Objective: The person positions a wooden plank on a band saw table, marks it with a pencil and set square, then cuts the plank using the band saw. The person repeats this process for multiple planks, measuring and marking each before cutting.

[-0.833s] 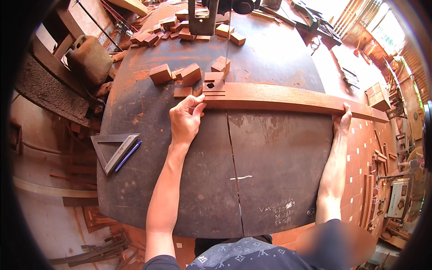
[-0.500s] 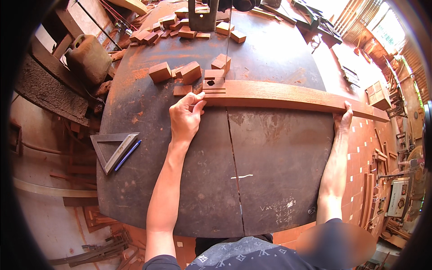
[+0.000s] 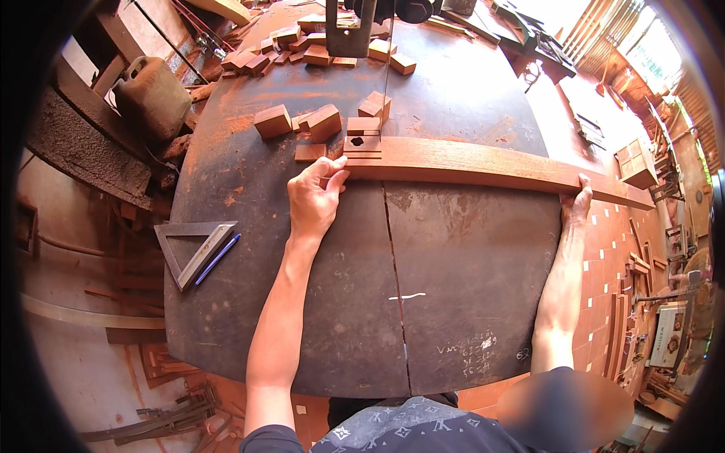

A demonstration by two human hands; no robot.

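Wooden beam, reddish-brown, lies across the dark counter, past mid-depth; left end near the middle, right end sticks out past the right edge. Left end shows dark slots plus 1 dark hole. Left hand at that end, thumb and fingers pinched on the beam's near corner. Right hand grips the beam by the counter's right edge, thumb on top, other fingers mostly hidden. Thin upright blade near the beam's left end; can't tell if touching. Metal bracket hangs toward the far edge. 3 chunky blocks and 1 flat wood piece sit beyond and left of the beam end. Offcut heap toward far edge. Triangular set square at left edge, blue pen just beside its slanted bar. Groove runs to near edge, white mark across it. Pale handwriting toward near right corner. Grimy canister off the left edge.
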